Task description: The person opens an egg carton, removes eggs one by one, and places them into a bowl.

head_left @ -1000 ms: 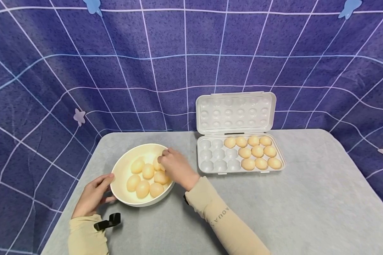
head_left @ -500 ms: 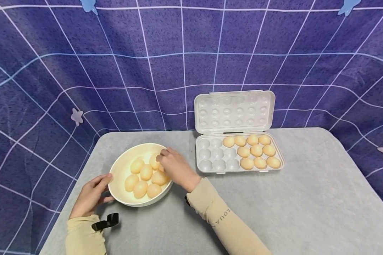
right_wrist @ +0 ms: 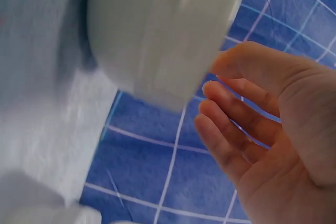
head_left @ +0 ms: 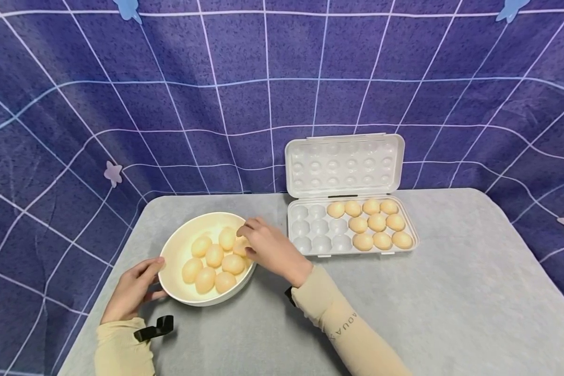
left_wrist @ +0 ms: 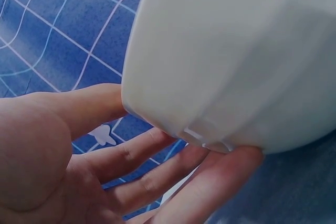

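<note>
My left hand (head_left: 132, 287) grips the bowl (head_left: 175, 256); my right hand (head_left: 276, 250), loosely spread, hovers by the eggs (head_left: 214, 256). I'd call this picking; next needs a gentle pinch.

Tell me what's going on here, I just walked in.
A person is at a table with a pale bowl of eggs. Their left hand grips the bowl's side, while their right hand is at the opposite rim, fingers loosely bent beside the eggs, with none visibly lifted. To the right, an egg box lies with its lid open; ten of its eighteen hollows hold eggs, and the remaining eight are empty.
</note>
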### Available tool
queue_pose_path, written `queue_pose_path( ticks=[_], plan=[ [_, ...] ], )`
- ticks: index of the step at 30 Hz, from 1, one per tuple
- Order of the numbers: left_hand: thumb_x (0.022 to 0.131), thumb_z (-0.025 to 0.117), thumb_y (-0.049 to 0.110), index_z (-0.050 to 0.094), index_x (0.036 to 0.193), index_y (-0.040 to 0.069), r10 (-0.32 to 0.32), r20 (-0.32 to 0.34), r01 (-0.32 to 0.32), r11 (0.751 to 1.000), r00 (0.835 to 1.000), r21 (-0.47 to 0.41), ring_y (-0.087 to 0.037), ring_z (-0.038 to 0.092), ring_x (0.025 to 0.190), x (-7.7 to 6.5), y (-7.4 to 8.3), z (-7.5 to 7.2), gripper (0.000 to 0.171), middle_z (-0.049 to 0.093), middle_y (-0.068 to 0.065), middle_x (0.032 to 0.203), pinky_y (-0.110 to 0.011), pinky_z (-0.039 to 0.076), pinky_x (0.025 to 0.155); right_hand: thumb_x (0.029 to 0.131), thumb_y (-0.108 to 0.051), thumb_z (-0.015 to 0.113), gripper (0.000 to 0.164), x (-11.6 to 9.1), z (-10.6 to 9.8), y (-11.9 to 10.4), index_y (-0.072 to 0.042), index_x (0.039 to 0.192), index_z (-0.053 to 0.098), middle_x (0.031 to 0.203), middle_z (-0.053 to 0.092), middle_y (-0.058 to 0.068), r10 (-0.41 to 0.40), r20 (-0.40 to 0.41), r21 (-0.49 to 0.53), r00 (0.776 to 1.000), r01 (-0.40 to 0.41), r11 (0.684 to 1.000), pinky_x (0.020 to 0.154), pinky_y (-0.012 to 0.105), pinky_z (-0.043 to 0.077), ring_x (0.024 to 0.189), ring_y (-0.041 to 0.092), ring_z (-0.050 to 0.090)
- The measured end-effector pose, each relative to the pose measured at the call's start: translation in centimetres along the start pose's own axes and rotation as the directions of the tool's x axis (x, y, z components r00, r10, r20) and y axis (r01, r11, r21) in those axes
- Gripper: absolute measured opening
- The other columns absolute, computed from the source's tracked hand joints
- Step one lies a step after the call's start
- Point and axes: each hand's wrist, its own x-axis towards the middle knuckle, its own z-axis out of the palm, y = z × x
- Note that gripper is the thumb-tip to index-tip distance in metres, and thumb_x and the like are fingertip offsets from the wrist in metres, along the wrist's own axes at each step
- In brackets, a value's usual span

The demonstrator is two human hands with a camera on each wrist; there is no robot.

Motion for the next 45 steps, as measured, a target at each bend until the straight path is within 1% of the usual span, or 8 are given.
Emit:
queue_pose_path(
  ticks=[6,7,9,13,19,25,34,45],
  plan=[
    [0.088,0.058,0.045,0.042,0.131,-0.003,-0.009,0.002,0.009,1.000,1.000,0.003,-0.008,0.062,0.085,0.6,-0.7,-0.1,0.066,0.058,-0.003,0.103,-0.041,0.058,0.069,0.075,-0.009,0.069,0.027,-1.3,-1.3,2.2,-0.009,0.101,0.063,0.103,0.057,0.000,-0.001,-0.063,-0.005,0.998,0.001,1.000,0.089,0.024,0.045,0.099,0.016,0.049],
    [0.088,0.059,0.043,0.044,0.130,-0.003,-0.008,0.000,0.008,1.000,1.000,-0.014,-0.009,0.063,0.085,0.8,-0.8,-0.1,0.065,0.059,-0.003,0.102,-0.042,0.058,0.068,0.075,-0.009,0.070,0.027,-1.5,-1.4,2.6,-0.009,0.101,0.063,0.103,0.057,0.000,0.003,-0.078,-0.006,0.997,-0.003,1.000,0.088,0.024,0.045,0.099,0.016,0.049],
    [0.089,0.058,0.043,0.045,0.130,-0.003,0.009,0.020,-0.009,1.000,1.000,-0.006,-0.009,0.062,0.085,0.7,-0.8,-0.1,0.063,0.058,-0.003,0.103,-0.041,0.058,0.068,0.074,-0.009,0.071,0.027,-2.0,-1.6,3.4,-0.009,0.100,0.063,0.102,0.057,0.000,0.017,-0.104,-0.005,0.994,-0.017,1.000,0.086,0.024,0.046,0.098,0.016,0.049],
    [0.090,0.057,0.041,0.047,0.127,-0.005,0.037,0.012,-0.037,0.999,0.999,-0.007,-0.010,0.063,0.083,0.5,-0.6,-0.1,0.059,0.059,-0.003,0.100,-0.041,0.058,0.065,0.074,-0.008,0.072,0.026,-2.8,-1.7,4.8,-0.010,0.099,0.062,0.101,0.057,0.000,0.037,-0.128,-0.011,0.991,-0.039,0.999,0.084,0.024,0.047,0.096,0.016,0.049],
    [0.091,0.054,0.043,0.040,0.131,-0.007,0.027,-0.017,-0.026,0.999,0.999,0.032,-0.007,0.061,0.081,-0.4,0.3,0.0,0.065,0.058,-0.001,0.098,-0.038,0.059,0.065,0.075,-0.007,0.071,0.027,-3.1,-2.2,6.1,-0.009,0.100,0.063,0.101,0.058,0.001,0.083,-0.130,0.024,0.988,-0.081,0.996,0.085,0.026,0.047,0.098,0.018,0.050],
    [0.092,0.052,0.043,0.038,0.132,-0.008,0.032,-0.010,-0.031,0.998,0.999,0.045,-0.005,0.060,0.081,-0.8,0.8,0.3,0.066,0.058,0.001,0.095,-0.035,0.059,0.067,0.075,-0.007,0.072,0.027,-3.7,-2.8,7.8,-0.009,0.100,0.063,0.101,0.057,0.001,0.143,-0.121,0.018,0.982,-0.142,0.990,0.085,0.029,0.047,0.099,0.019,0.049],
    [0.091,0.052,0.044,0.039,0.132,-0.007,0.030,-0.014,-0.029,0.998,0.999,0.061,-0.006,0.060,0.082,-0.6,0.8,0.4,0.067,0.057,-0.002,0.099,-0.035,0.059,0.068,0.074,-0.009,0.074,0.032,-4.8,-3.5,9.9,-0.006,0.103,0.062,0.101,0.057,0.004,0.238,-0.102,0.041,0.966,-0.235,0.971,0.085,0.032,0.048,0.100,0.022,0.049],
    [0.091,0.052,0.046,0.039,0.133,-0.006,0.019,-0.020,-0.017,0.996,1.000,0.083,-0.007,0.060,0.084,-0.5,0.7,0.4,0.068,0.057,-0.006,0.102,-0.036,0.058,0.068,0.075,-0.008,0.072,0.033,-5.7,-3.9,11.2,-0.004,0.106,0.061,0.104,0.055,0.007,0.305,-0.088,0.067,0.948,-0.300,0.952,0.086,0.034,0.048,0.100,0.023,0.048]
  ],
)
